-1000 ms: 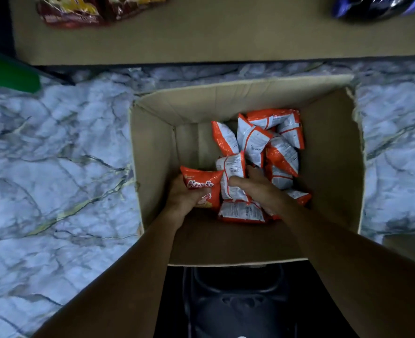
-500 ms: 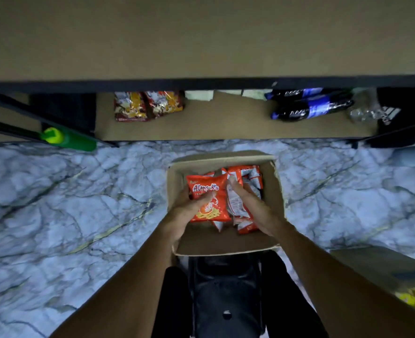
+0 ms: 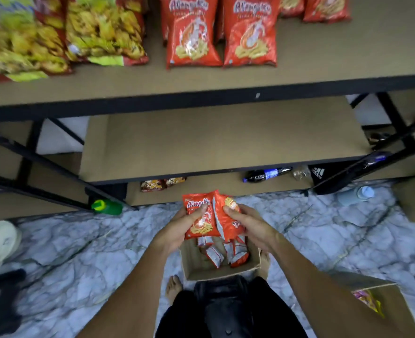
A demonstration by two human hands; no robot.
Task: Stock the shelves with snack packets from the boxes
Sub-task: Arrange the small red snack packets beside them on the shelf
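Above the marble floor (image 3: 55,252) and the cardboard box (image 3: 222,270), the left hand (image 3: 177,230) and right hand (image 3: 252,226) each grip orange snack packets (image 3: 211,215) held loosely edge-to-edge, so one could slip back down before reaching the top shelf (image 3: 323,67).

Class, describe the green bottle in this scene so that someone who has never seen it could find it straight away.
Start at the black-framed shelving across the top of the view and follow it down to the marble floor. The green bottle lies on its side there, by the lowest board's left end. Its yellow-green cap sets it apart from the dark cola bottle further right.
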